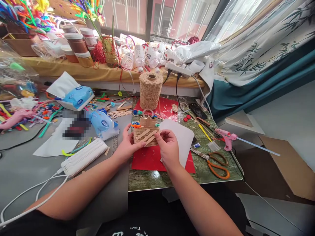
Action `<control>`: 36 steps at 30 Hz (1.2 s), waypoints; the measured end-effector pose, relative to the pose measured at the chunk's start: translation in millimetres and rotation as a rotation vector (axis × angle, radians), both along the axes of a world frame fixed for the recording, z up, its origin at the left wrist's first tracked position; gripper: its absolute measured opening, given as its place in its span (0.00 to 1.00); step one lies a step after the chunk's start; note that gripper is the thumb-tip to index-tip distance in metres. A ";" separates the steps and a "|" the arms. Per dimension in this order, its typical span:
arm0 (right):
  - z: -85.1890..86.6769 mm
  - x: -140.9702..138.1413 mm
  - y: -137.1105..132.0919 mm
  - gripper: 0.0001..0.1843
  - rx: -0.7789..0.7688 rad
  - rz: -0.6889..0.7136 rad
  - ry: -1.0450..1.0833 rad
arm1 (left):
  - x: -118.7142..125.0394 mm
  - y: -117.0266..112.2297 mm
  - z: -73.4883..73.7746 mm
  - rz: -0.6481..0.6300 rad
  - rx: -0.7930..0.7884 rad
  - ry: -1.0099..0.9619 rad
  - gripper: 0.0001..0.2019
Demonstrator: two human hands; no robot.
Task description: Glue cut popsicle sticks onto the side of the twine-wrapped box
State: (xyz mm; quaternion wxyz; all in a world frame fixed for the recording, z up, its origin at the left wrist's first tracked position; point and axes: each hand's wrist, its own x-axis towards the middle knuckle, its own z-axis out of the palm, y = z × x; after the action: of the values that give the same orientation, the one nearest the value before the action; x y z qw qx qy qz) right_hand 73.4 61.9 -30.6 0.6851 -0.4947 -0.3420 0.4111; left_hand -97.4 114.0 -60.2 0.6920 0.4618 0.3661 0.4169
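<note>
Between my two hands is a small twine-wrapped craft piece [138, 140], with a flat wooden part [148, 122] on top and orange, blue and teal tufts beside it. Its left side is gripped by my left hand [128, 143], thumb along the lower front edge. My right hand [169, 146] pinches the right end of a wooden craft stick [151, 136] that lies slanted across the twine front. A second craft stick [143, 133] slants alongside it, higher up. Red paper [150, 160] and a white sheet [180, 134] lie beneath.
Behind stands a large twine spool [150, 91]. To the right are scissors [218, 164] and a pink glue gun [227, 138]. Leftward lie a white power bank [85, 156] with cables, tissue packs [103, 124] and loose craft sticks [121, 113]. A power strip [178, 69] sits on the ledge.
</note>
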 end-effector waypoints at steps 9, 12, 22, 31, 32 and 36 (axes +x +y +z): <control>-0.5 -6.1 -3.1 0.13 0.025 -0.037 0.008 | -0.3 2.3 6.6 -0.057 0.033 -0.011 0.63; -1.5 -5.9 -2.7 0.12 0.021 -0.046 0.009 | 0.6 2.0 9.5 -0.045 0.010 -0.030 0.62; -2.0 -14.9 -6.1 0.14 -0.011 -0.026 0.043 | -4.5 6.4 2.3 -0.032 0.070 0.055 0.58; -2.5 -16.8 -5.1 0.16 0.004 0.039 0.023 | -7.2 5.4 9.9 -0.049 0.101 0.040 0.56; -2.4 -16.8 -5.0 0.16 0.009 0.040 0.029 | -7.5 5.1 10.6 -0.057 0.112 0.049 0.56; -3.5 -16.8 -4.9 0.16 0.000 0.049 0.054 | -7.7 5.4 8.5 -0.060 0.118 0.060 0.59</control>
State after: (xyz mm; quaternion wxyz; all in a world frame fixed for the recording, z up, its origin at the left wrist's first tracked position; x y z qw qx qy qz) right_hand 56.6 57.0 -34.2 0.6838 -0.4749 -0.3355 0.4408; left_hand -105.1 119.4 -51.7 0.6644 0.5248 0.3473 0.4031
